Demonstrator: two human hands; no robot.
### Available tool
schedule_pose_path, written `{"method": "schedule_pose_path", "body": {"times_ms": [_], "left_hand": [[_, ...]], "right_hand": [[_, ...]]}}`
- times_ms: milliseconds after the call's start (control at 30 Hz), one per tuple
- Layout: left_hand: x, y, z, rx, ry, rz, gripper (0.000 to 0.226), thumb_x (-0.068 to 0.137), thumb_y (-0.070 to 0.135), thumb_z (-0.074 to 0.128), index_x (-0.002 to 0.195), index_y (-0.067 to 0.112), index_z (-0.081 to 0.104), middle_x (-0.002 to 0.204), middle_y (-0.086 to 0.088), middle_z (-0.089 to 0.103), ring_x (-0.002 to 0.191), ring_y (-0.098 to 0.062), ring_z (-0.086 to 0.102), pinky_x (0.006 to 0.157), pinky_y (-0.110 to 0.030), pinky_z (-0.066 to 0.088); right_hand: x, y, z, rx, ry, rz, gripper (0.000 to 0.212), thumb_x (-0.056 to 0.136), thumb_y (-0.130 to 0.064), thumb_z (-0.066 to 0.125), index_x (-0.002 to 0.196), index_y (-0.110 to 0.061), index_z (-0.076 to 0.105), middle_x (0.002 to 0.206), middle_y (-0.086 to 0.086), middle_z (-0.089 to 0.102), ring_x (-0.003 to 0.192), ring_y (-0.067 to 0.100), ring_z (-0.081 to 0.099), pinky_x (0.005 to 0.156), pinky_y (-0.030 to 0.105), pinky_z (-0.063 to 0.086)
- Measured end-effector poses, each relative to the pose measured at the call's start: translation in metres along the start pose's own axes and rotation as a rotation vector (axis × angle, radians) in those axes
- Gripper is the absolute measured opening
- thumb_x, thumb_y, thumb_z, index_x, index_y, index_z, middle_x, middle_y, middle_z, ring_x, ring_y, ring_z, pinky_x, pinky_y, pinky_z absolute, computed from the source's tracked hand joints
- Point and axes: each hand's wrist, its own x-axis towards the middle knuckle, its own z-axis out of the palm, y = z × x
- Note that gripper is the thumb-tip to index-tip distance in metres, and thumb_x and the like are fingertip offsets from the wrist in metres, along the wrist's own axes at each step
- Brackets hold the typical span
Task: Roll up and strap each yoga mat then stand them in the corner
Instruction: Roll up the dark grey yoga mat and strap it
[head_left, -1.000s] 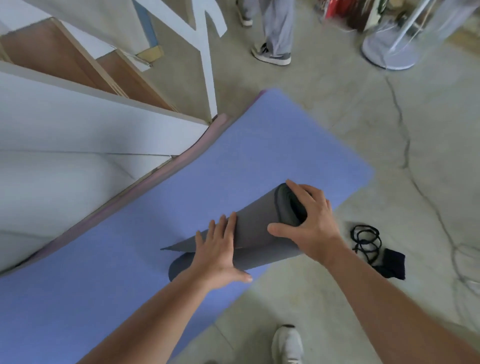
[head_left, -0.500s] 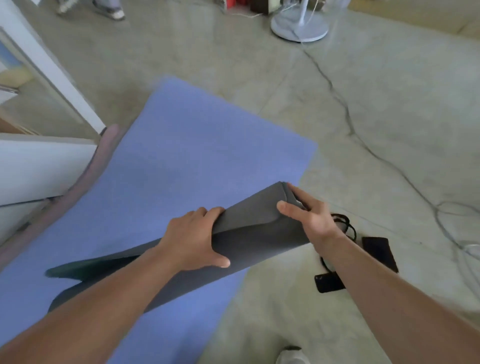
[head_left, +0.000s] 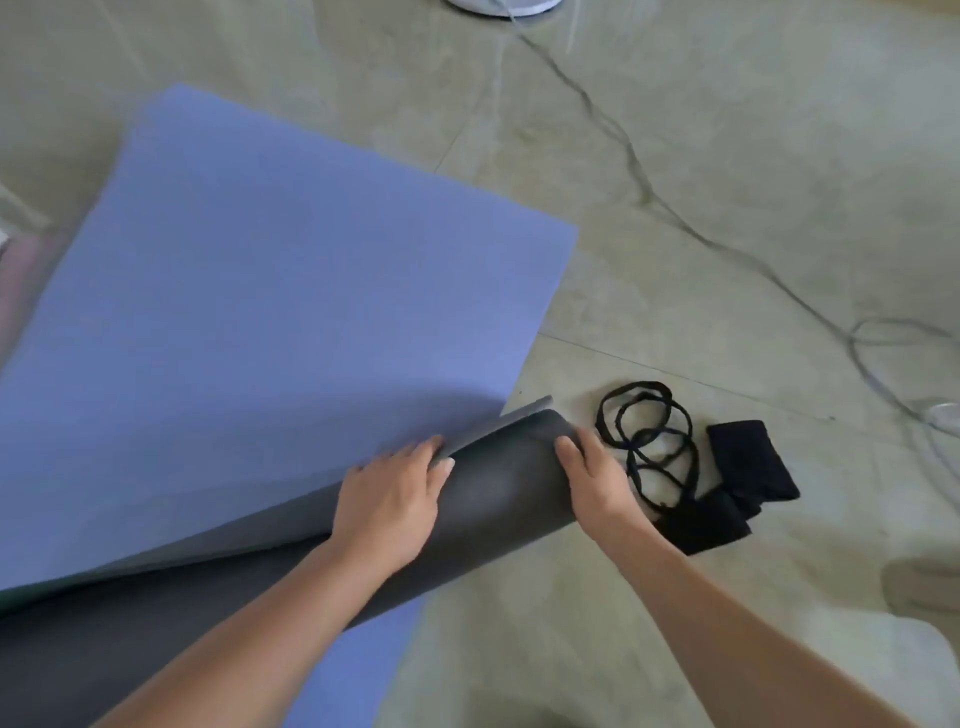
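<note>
A blue yoga mat (head_left: 270, 312) with a dark grey underside lies flat on the concrete floor. Its near end is turned over into a loose grey roll (head_left: 498, 483) running from lower left to centre. My left hand (head_left: 392, 499) lies on top of the roll with the fingers curled over its far edge. My right hand (head_left: 597, 478) holds the roll's right end, thumb on top. A black strap (head_left: 649, 441) lies coiled on the floor just right of my right hand, joined to a folded black cloth piece (head_left: 748, 467).
A pink mat edge (head_left: 21, 270) shows at the far left under the blue one. A white fan base (head_left: 498, 5) stands at the top, its cord (head_left: 883, 332) trailing across the floor to the right. A shoe (head_left: 924, 587) sits at the right edge.
The view has swung right, so the white wooden structure is out of frame. The grey roll has dropped lower onto the mat, and both hands have shifted further over it.
</note>
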Motion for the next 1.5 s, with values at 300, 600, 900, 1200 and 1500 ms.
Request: {"method": "schedule_pose_path", "body": {"times_ms": [300,600,900,1200,1500], "left_hand": [[-0.01,0.016,0.037,0.089,0.168,0.077,0.054,0.101,0.044,0.023,0.139,0.019,0.051,0.14,-0.001,0.058,0.124,-0.029,0.056,0.096,-0.058,0.045],[-0.026,0.012,0.043,0.289,0.018,0.22,0.128,0.039,0.075,0.083,0.143,0.014,0.04,0.136,-0.018,0.054,0.117,-0.042,0.058,0.086,-0.059,0.048],[-0.008,0.0,0.034,0.299,0.064,0.252,0.115,0.056,0.085,0.052,0.148,0.02,0.032,0.142,-0.008,0.05,0.121,-0.034,0.055,0.085,-0.05,0.05],[-0.005,-0.004,0.035,0.349,0.107,0.29,0.114,0.062,0.089,0.038,0.149,0.016,0.031,0.138,-0.011,0.05,0.114,-0.036,0.056,0.081,-0.052,0.051],[-0.006,0.0,0.027,0.439,-0.077,0.206,0.146,0.048,0.098,0.049,0.153,0.025,-0.022,0.156,-0.012,0.014,0.141,-0.037,0.025,0.109,-0.057,0.028]], "right_hand": [[0.013,-0.011,0.006,-0.107,-0.04,0.071,0.037,0.104,-0.034,0.04,0.137,-0.023,0.052,0.125,0.006,0.064,0.118,0.027,0.056,0.087,0.029,0.038],[0.002,-0.015,-0.009,-0.104,0.024,-0.14,0.049,0.105,-0.045,0.029,0.149,-0.029,0.042,0.151,-0.01,0.037,0.141,0.008,0.03,0.111,0.025,0.025],[-0.006,0.029,-0.037,-0.534,0.017,-0.382,0.053,0.101,-0.046,0.04,0.15,-0.028,0.039,0.157,-0.006,0.035,0.144,0.017,0.028,0.114,0.034,0.024],[-0.005,0.095,-0.128,-0.479,0.464,0.598,0.055,0.086,-0.06,0.054,0.117,-0.015,0.05,0.111,0.01,0.056,0.098,0.032,0.057,0.081,0.04,0.05],[-0.01,0.08,-0.118,0.14,0.543,0.534,0.014,0.087,-0.012,0.06,0.075,-0.009,0.068,0.08,0.017,0.064,0.089,0.041,0.064,0.083,0.055,0.056]]}}
